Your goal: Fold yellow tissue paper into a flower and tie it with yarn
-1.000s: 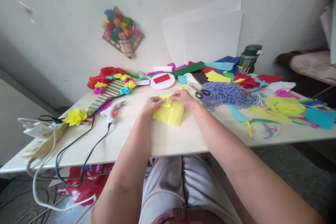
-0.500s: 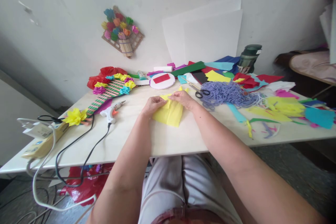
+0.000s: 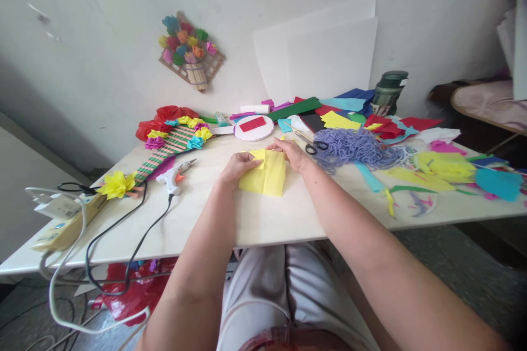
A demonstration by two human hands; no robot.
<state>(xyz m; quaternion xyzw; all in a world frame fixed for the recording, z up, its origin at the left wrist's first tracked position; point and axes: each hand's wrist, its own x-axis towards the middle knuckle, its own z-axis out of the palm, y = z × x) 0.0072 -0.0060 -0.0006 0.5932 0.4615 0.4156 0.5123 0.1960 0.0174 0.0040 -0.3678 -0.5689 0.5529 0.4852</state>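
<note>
A folded sheet of yellow crepe paper lies on the white table in front of me. My left hand pinches the paper's upper left corner with fingers closed. On the upper right edge of the same paper my right hand presses with its fingers curled together. Both hands sit at the paper's far edge, a short gap apart.
Black-handled scissors and a heap of purple yarn lie right of my hands. A glue gun with a black cord lies to the left, near a paper-flower decoration. Coloured paper scraps cover the right side. A green bottle stands at the back.
The yellow paper has been folded narrower and straighter. My hands shifted slightly along its far edge.
</note>
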